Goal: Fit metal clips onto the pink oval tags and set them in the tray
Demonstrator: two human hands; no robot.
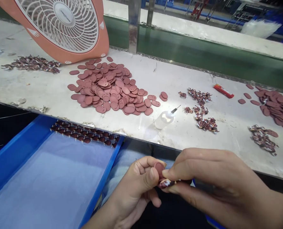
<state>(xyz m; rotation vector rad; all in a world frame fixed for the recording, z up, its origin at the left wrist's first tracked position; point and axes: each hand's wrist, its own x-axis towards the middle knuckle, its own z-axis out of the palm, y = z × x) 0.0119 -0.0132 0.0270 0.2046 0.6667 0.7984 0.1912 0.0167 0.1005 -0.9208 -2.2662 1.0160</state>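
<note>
My left hand (pixel 141 184) pinches a reddish-brown oval disc (pixel 159 168) between thumb and fingers, just past the bench's front edge. From the right, my right hand (pixel 203 178) closes on a small dark-brown figure (pixel 164 183) with white and orange details. Figure and disc meet at my fingertips; whether they are joined I cannot tell. On the bench lies a big heap of matching oval discs (pixel 112 89), some with small holes. To its right a clear needle-tipped bottle (pixel 165 119) stands near a cluster of small brown figures (pixel 201 108).
A blue tray (pixel 100 181) at lower left holds rows of brown pieces (pixel 84 132) at its far end. An orange fan (pixel 84 54) stands on the white bench (pixel 170 76). A red tube-like item (pixel 223 91) and more discs (pixel 279 105) lie to the right.
</note>
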